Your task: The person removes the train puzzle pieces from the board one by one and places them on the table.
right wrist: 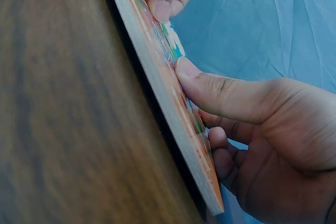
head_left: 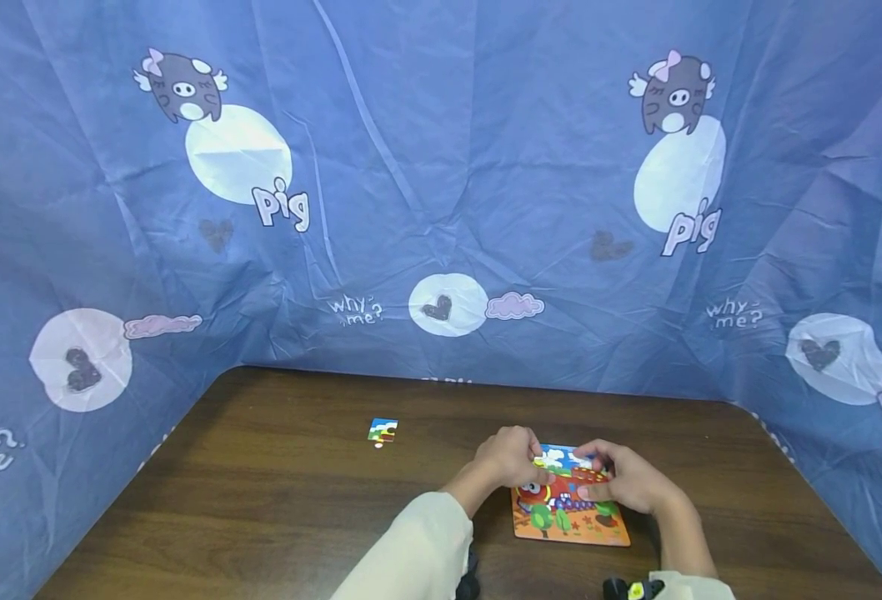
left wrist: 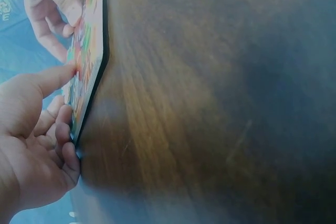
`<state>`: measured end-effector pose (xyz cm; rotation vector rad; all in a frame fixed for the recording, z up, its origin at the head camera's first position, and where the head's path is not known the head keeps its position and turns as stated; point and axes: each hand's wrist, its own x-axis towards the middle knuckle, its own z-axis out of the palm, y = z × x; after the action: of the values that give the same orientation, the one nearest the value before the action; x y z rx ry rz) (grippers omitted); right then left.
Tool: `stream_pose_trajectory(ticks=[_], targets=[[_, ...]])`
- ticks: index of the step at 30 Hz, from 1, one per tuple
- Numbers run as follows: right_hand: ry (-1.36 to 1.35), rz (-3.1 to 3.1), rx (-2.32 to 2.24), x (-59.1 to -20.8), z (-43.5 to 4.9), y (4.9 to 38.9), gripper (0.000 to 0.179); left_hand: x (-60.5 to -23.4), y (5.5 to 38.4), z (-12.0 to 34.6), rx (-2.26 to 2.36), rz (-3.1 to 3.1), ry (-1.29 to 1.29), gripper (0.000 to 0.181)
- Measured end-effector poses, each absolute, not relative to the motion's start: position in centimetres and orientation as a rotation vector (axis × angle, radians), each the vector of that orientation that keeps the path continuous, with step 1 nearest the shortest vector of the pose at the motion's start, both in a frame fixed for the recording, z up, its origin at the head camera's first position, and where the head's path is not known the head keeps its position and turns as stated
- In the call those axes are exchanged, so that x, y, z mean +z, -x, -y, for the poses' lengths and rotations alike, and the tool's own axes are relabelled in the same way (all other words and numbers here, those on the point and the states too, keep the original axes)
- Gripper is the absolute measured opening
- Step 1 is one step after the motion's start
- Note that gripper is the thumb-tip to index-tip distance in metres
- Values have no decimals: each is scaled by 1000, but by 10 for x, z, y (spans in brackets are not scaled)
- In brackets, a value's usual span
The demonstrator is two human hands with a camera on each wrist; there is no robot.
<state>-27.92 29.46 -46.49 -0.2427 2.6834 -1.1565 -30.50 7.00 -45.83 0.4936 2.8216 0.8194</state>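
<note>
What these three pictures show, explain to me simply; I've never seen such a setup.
There is no machine here: a person's bare left hand and right hand hold a colourful puzzle, thumbs on its picture. The wide picture comes from a camera on the head; the two close ones come from cameras on the left and right wrists. The puzzle lies on a brown table. Farther left lies what looks like a loose piece, and a blue cloth hangs behind.

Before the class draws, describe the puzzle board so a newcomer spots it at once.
Find the brown table below the blue curtain. Toward its near right, both hands hold a puzzle board, bigger than the loose piece to its left and orange along its near edge.
</note>
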Motion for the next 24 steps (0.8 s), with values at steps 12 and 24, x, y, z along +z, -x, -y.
stream_pose_trajectory(ticks=[12, 24], targets=[[276, -2674, -1175, -464, -295, 278, 57, -459, 304, -70, 940, -2788, -518, 36], [281, -2657, -1202, -464, -295, 278, 59, -467, 309, -67, 1314, -2645, -543, 20]])
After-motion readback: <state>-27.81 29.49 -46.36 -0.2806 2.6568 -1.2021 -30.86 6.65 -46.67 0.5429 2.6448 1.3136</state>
